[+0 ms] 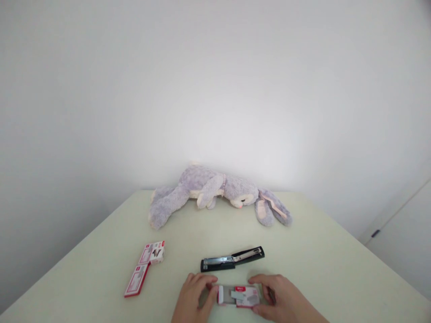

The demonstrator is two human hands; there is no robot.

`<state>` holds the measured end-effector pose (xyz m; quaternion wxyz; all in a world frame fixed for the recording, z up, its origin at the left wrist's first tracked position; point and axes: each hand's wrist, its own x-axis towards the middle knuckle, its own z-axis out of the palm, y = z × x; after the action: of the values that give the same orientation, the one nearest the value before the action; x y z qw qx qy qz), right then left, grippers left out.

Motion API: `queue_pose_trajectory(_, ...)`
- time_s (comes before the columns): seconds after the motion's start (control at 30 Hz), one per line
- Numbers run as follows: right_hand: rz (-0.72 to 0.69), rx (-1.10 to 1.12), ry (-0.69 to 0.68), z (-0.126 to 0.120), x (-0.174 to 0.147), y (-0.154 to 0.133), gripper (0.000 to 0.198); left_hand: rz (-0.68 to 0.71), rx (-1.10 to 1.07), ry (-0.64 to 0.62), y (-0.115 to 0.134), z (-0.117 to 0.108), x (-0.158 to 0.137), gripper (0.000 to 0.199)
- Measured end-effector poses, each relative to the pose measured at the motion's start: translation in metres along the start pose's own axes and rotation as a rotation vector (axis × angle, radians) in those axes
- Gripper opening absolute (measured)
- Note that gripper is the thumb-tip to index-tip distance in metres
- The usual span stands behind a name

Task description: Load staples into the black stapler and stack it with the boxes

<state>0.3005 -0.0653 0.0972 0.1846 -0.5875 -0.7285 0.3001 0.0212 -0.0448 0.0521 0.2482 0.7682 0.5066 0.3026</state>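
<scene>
On the table (84,269), the box (244,301) is pinched by the right hand (280,297), grip by the left hand (192,297) unclear; spilling could be caused by tilting.

shiny metal and plastic stapler (232,260), clear plastic case (238,296), fuzzy plush rabbit (204,179), smooth matt tabletop (310,251)

head cam: on your head, facing forward and down
left hand (195,297), right hand (280,296): nearest you, bottom edge
table (316,255): mid-range
wall (215,85): farthest, fills upper half
</scene>
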Motion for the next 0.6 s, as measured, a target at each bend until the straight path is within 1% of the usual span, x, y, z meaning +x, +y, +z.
queue_pose_trajectory(0.07, -0.022, 0.008, -0.015, 0.004, -0.002, -0.003, 0.025, -0.039, 0.034, -0.004, 0.004, 0.007, 0.001, 0.020)
queue_pose_trajectory(0.13, -0.053, 0.014, -0.012, 0.009, -0.001, -0.008, 0.016, -0.031, 0.052, -0.033, 0.008, 0.016, 0.000, 0.018)
queue_pose_trajectory(0.2, -0.056, -0.004, -0.001, 0.013, 0.001, -0.015, 0.014, -0.009, 0.034, -0.042, 0.008, 0.024, -0.002, 0.018)
queue_pose_trajectory(0.23, -0.043, -0.017, 0.006, 0.015, 0.002, -0.018, 0.017, -0.009, 0.020, -0.025, 0.006, 0.025, -0.003, 0.020)
queue_pose_trajectory(0.27, -0.026, -0.025, 0.017, 0.017, 0.003, -0.021, 0.024, -0.022, 0.013, 0.014, 0.004, 0.025, -0.003, 0.022)
queue_pose_trajectory(0.33, -0.005, -0.026, 0.039, 0.020, 0.005, -0.028, 0.040, -0.058, 0.034, 0.141, -0.003, 0.018, -0.001, 0.023)
queue_pose_trajectory(0.37, -0.008, -0.023, 0.041, 0.023, 0.006, -0.032, 0.042, -0.068, 0.066, 0.215, -0.007, 0.012, 0.002, 0.022)
queue_pose_trajectory(0.4, -0.019, -0.022, 0.040, 0.025, 0.007, -0.036, 0.040, -0.073, 0.104, 0.277, -0.010, 0.006, 0.006, 0.023)
queue_pose_trajectory(0.43, -0.031, -0.027, 0.037, 0.028, 0.009, -0.039, 0.033, -0.073, 0.139, 0.306, -0.011, -0.001, 0.012, 0.027)
queue_pose_trajectory(0.47, -0.039, -0.035, 0.035, 0.032, 0.010, -0.041, 0.025, -0.075, 0.163, 0.292, -0.012, -0.007, 0.017, 0.033)
queue_pose_trajectory(0.53, -0.036, -0.056, 0.035, 0.038, 0.014, -0.044, 0.017, -0.080, 0.177, 0.178, -0.011, -0.017, 0.028, 0.039)
queue_pose_trajectory(0.6, -0.022, -0.074, 0.030, 0.043, 0.016, -0.043, 0.016, -0.067, 0.158, 0.051, -0.006, -0.020, 0.033, 0.031)
